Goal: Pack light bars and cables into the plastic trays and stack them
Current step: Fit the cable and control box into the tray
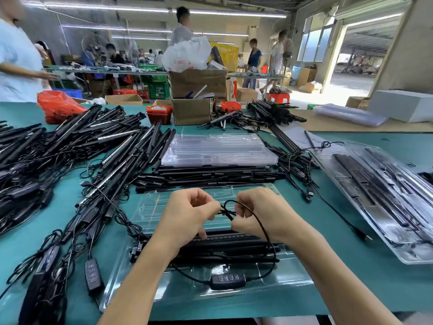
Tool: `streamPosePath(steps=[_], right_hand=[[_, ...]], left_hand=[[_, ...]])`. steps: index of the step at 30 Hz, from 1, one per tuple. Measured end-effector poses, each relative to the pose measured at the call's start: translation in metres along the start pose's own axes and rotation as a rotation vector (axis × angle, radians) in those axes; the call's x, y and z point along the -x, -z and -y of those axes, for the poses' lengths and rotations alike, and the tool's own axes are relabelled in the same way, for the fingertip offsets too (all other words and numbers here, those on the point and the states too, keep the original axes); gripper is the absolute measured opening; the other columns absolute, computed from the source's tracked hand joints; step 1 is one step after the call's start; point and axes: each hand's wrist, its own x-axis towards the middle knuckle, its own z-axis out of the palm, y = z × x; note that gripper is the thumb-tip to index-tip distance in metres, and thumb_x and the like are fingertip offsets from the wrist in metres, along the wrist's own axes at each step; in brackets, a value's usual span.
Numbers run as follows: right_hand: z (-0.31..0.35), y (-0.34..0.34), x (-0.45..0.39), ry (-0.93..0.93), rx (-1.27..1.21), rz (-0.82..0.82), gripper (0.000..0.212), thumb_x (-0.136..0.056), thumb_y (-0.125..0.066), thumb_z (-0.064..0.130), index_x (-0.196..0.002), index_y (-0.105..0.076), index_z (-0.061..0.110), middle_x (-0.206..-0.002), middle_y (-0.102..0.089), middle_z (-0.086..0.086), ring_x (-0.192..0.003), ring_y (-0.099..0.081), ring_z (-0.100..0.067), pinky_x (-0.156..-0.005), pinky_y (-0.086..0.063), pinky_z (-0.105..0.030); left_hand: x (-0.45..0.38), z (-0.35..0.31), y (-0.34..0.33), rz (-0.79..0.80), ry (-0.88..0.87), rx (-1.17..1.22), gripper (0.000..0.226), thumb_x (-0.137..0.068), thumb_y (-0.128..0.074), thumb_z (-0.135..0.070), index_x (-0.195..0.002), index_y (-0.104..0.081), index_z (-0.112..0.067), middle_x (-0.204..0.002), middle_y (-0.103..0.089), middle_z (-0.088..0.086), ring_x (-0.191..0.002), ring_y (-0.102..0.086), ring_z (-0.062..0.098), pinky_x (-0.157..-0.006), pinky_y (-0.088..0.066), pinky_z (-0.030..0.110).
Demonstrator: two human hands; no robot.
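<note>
Single head-worn wide-angle view, forward and down, close over the green table (351, 277), workshop beyond.

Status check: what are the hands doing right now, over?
Left hand and right hand both pinch the cable. Bars in tray. Nothing blocking.

Can't really make out what's going on with the knot in the thin black cable (262, 227), the curled fingers of both hands cover it. The black light bars (225, 248) in the clear plastic tray (293, 281) are half hidden under the forearms. Faces in the back are all blurred.
</note>
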Motion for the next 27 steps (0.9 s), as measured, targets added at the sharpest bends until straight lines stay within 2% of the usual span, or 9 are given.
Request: streamPosePath(steps=[3,6,10,12,15,18,21,24,27], right_hand=[[0.0,-0.005,0.004,-0.048,-0.015,-0.067,0.014,-0.073,-0.068,0.038,-0.067,-0.06,0.029,-0.056,-0.056,0.01,-0.056,-0.05,-0.005,-0.055,-0.042,-0.026],[-0.004,-0.013,0.006,-0.082,-0.101,-0.139,0.014,-0.079,-0.073,0.039,-0.073,-0.065,0.03,-0.054,-0.055,0.015,-0.055,-0.051,-0.002,-0.053,-0.037,-0.024],[-0.007,-0.017,0.006,-0.06,-0.423,-0.145,0.01,-0.081,-0.075,0.018,-0.074,-0.069,0.017,-0.05,-0.048,0.008,-0.047,-0.039,-0.005,-0.054,-0.035,-0.029],[-0.006,-0.017,0.006,-0.048,-0.457,-0.123,0.011,-0.08,-0.075,0.015,-0.071,-0.068,0.016,-0.052,-0.049,0.006,-0.049,-0.04,-0.008,-0.054,-0.036,-0.03],[-0.006,-0.014,0.006,-0.025,-0.334,-0.091,0.01,-0.075,-0.072,0.023,-0.069,-0.063,0.022,-0.055,-0.055,0.009,-0.052,-0.045,-0.006,-0.057,-0.044,-0.035],[-0.001,-0.012,0.007,-0.009,-0.073,-0.113,0.019,-0.073,-0.069,0.034,-0.065,-0.051,0.03,-0.056,-0.055,0.011,-0.055,-0.048,-0.005,-0.055,-0.04,-0.026],[0.007,-0.012,0.007,0.005,0.016,-0.167,0.024,-0.073,-0.067,0.036,-0.067,-0.045,0.029,-0.061,-0.053,0.008,-0.06,-0.047,-0.004,-0.054,-0.033,-0.025],[0.009,-0.012,0.007,0.01,-0.004,-0.223,0.018,-0.077,-0.068,0.035,-0.075,-0.053,0.025,-0.078,-0.054,0.008,-0.072,-0.047,-0.007,-0.061,-0.04,-0.031],[0.012,-0.013,0.007,-0.02,-0.03,-0.226,0.021,-0.08,-0.067,0.035,-0.077,-0.054,0.018,-0.097,-0.051,0.009,-0.083,-0.056,-0.017,-0.068,-0.05,-0.037]], left_hand=[[0.001,0.004,-0.001,-0.03,0.028,0.098,0.018,-0.081,-0.071,0.0,-0.068,-0.072,-0.013,-0.065,-0.069,0.005,-0.065,-0.068,0.014,-0.046,-0.052,0.028],[0.001,0.006,-0.001,-0.062,0.051,0.174,0.008,-0.083,-0.073,0.001,-0.079,-0.074,-0.005,-0.074,-0.074,0.012,-0.073,-0.075,0.018,-0.049,-0.056,0.029],[0.002,0.006,0.004,-0.061,0.068,0.223,0.004,-0.084,-0.075,0.001,-0.083,-0.074,-0.003,-0.078,-0.075,0.014,-0.075,-0.076,0.021,-0.051,-0.057,0.028],[0.002,0.006,0.005,-0.054,0.039,0.132,0.007,-0.083,-0.075,0.001,-0.081,-0.075,-0.006,-0.073,-0.074,0.011,-0.071,-0.074,0.017,-0.05,-0.057,0.028],[0.001,0.01,0.005,-0.09,-0.059,-0.169,0.012,-0.077,-0.078,-0.006,-0.072,-0.074,-0.017,-0.065,-0.071,-0.001,-0.056,-0.065,0.007,-0.047,-0.056,0.029],[0.001,0.011,0.001,-0.125,-0.148,-0.413,0.009,-0.07,-0.075,-0.023,-0.066,-0.067,-0.023,-0.059,-0.066,-0.01,-0.051,-0.058,0.004,-0.05,-0.053,0.025],[0.001,0.012,-0.004,-0.147,-0.223,-0.475,0.011,-0.071,-0.068,-0.033,-0.067,-0.059,-0.026,-0.065,-0.063,-0.017,-0.059,-0.057,0.003,-0.051,-0.043,0.016],[0.001,0.012,-0.006,-0.155,-0.278,-0.47,0.012,-0.072,-0.063,-0.035,-0.068,-0.055,-0.027,-0.07,-0.062,-0.022,-0.061,-0.056,0.003,-0.054,-0.043,0.014],[0.003,0.013,-0.009,-0.189,-0.335,-0.52,0.016,-0.076,-0.062,-0.029,-0.067,-0.049,-0.028,-0.058,-0.058,-0.012,-0.054,-0.053,0.005,-0.045,-0.038,0.016]])
